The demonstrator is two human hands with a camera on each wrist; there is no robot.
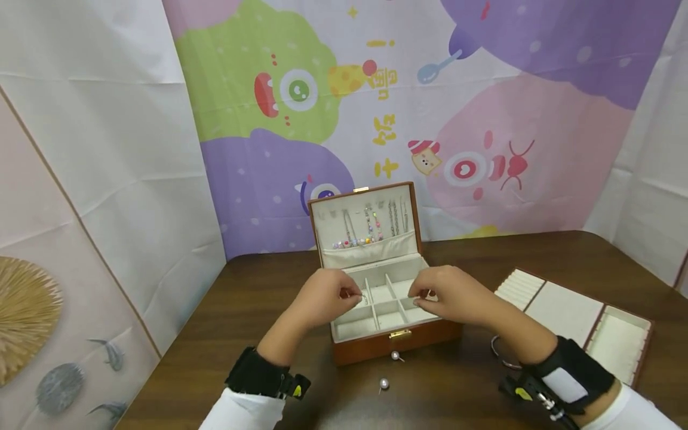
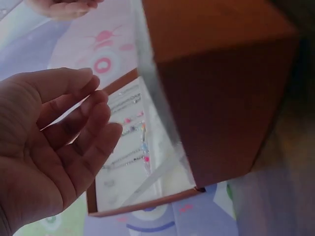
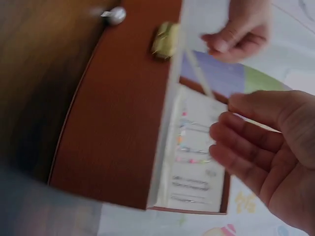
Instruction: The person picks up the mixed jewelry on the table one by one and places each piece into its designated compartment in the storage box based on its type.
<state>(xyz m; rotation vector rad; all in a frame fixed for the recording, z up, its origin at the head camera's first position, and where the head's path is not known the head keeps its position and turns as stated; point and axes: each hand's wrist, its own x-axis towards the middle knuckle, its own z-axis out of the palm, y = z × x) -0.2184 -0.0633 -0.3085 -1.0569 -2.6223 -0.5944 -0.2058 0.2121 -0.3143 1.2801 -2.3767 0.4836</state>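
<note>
A brown jewelry box (image 1: 398, 341) stands with its lid (image 1: 371, 222) raised, its cream inside split into several compartments. Over the left compartments, my left hand (image 1: 322, 295) pinches a small silvery piece of jewelry (image 1: 364, 298) between thumb and forefinger; the fingers mostly hide it. My right hand (image 1: 451, 292) hovers above the right compartments, thumb and fingertips drawn close together. I cannot tell whether anything small is between them. In the right wrist view, the right hand's fingers (image 3: 246, 147) are bent toward the thumb beside the box. Necklaces and beaded strands (image 1: 371, 224) hang inside the lid.
Two pearl-headed pieces, one pearl (image 1: 395, 355) against the box's front and another pearl (image 1: 384, 383) nearer me, lie on the dark wooden table (image 1: 252, 286). A cream-lined tray (image 1: 564, 304) rests at right. A silvery ring-shaped band (image 1: 500, 353) lies by the right forearm.
</note>
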